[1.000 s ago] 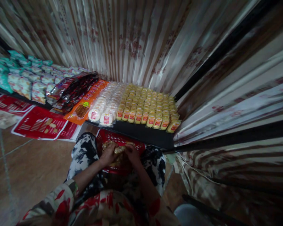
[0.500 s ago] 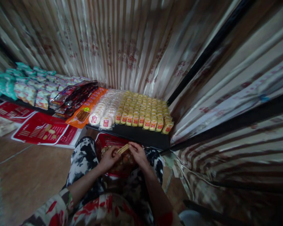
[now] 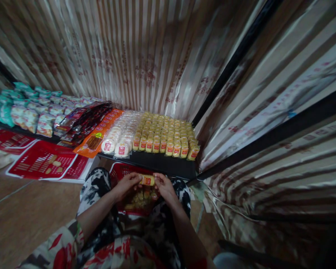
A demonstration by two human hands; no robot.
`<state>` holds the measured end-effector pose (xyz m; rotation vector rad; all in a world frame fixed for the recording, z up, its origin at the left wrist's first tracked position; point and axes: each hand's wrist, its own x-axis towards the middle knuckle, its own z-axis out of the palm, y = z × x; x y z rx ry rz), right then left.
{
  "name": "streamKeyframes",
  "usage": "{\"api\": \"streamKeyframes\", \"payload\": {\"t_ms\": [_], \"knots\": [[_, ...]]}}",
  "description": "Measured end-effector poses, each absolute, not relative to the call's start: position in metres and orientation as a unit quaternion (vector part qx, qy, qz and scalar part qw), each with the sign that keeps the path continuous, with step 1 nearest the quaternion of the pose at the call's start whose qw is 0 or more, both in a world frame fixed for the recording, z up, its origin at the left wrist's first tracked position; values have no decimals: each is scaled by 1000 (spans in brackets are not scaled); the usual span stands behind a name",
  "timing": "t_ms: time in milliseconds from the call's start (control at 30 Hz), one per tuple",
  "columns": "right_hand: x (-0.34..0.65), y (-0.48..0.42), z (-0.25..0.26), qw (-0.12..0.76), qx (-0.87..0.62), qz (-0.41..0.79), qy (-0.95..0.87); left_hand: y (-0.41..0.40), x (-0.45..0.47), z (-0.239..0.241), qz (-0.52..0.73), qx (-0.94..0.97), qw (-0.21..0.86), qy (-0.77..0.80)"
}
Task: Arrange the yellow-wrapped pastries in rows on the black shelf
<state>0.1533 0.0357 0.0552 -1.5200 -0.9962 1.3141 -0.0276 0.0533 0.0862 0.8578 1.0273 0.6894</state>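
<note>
Pinching one yellow packet (image 3: 148,180) by its ends, the left hand (image 3: 129,183) and right hand (image 3: 163,186) hold it over the red basket (image 3: 119,169), before the black shelf's (image 3: 168,162) front edge; matching rows (image 3: 162,136) already stand near the right edge, while further packets (image 3: 141,200) are left in the basket.
</note>
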Motion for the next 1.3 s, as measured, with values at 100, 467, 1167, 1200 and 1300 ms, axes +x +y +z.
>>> {"api": "streamKeyframes", "payload": {"t_ms": [100,467,1167,1200,1300], "knots": [[155,33,48,442,-616,521,-393,58,-22,93,297,439,706,470],[159,29,64,451,-678,185,-550,101,16,96,322,629,504,496],[193,97,57,456,-657,164,-578,168,90,113,273,780,230,514],[194,98,54,452,-659,160,-580,168,92,113,273,781,226,514],[194,101,49,441,-675,141,-575,168,96,111,283,777,216,519]]}}
